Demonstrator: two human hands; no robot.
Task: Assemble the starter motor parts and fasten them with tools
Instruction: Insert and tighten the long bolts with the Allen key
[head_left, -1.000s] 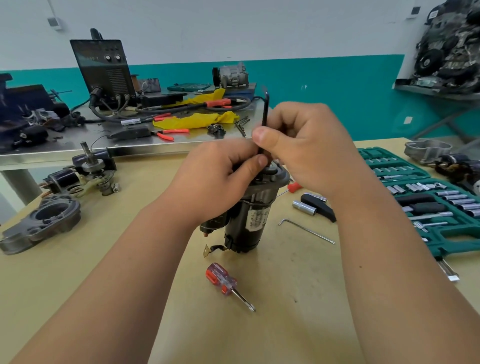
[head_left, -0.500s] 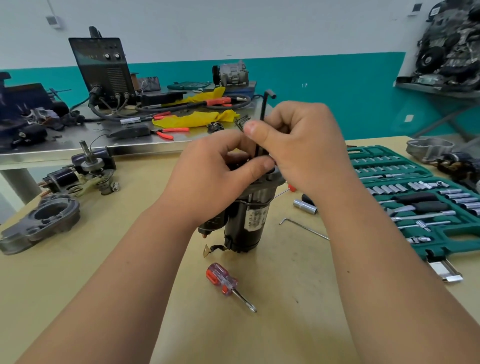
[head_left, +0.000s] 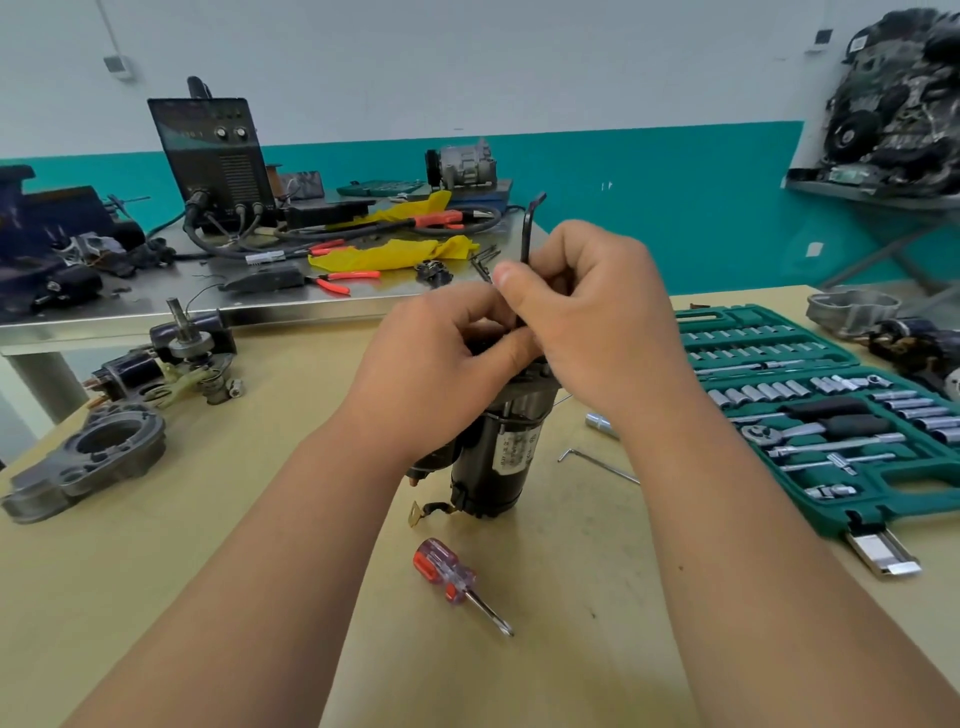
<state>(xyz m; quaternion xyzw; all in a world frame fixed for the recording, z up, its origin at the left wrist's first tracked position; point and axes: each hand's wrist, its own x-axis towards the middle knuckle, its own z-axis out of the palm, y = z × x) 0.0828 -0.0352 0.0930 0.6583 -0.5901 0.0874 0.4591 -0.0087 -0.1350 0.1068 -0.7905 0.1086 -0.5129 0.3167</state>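
Observation:
A black starter motor (head_left: 501, 460) stands upright on the tan table (head_left: 156, 561), a white label on its side. My left hand (head_left: 441, 369) grips the motor's top end, thumb pressed toward the right hand. My right hand (head_left: 592, 317) pinches a black hex key (head_left: 530, 228) held upright, its bent end pointing up and right; the lower tip is hidden between my fingers over the motor's top.
A red-handled screwdriver (head_left: 457, 577) lies in front of the motor. A thin hex key (head_left: 597, 465) and a socket (head_left: 600, 423) lie to the right, beside an open green socket set (head_left: 831, 410). A housing casting (head_left: 88, 462) and a motor subassembly (head_left: 176, 358) sit left.
The hex key's bent top has swung round to point right and up, turned between my right fingers. Both hands stay on the motor's top.

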